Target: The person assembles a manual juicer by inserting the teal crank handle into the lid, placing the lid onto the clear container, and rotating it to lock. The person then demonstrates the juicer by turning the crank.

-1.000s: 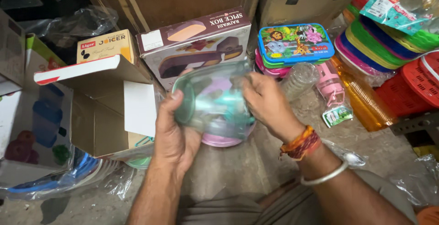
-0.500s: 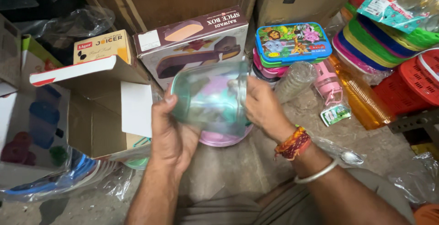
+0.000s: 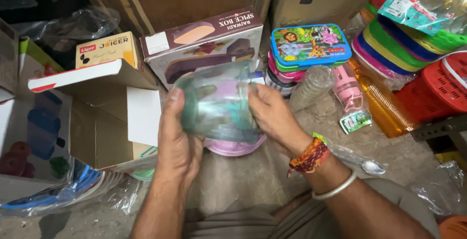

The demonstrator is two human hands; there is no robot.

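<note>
Both my hands hold a clear, green-tinted plastic container (image 3: 216, 102) wrapped in thin film, raised in the middle of the view. My left hand (image 3: 177, 139) grips its left side with the thumb up along the wall. My right hand (image 3: 272, 115) clasps the right side; its wrist carries a woven orange thread band and a silver bangle. A pink round lid (image 3: 233, 146) lies on the floor just beneath the container.
An open cardboard box (image 3: 97, 117) stands at left, a maroon product box (image 3: 204, 44) behind the container. A cartoon-printed lunch box (image 3: 309, 44) tops a stack at right, beside an amber bottle (image 3: 382, 103), red baskets (image 3: 438, 90) and a spoon (image 3: 372, 166).
The container has turned slightly between my hands and sits a little lower and closer. Both hands keep their hold.
</note>
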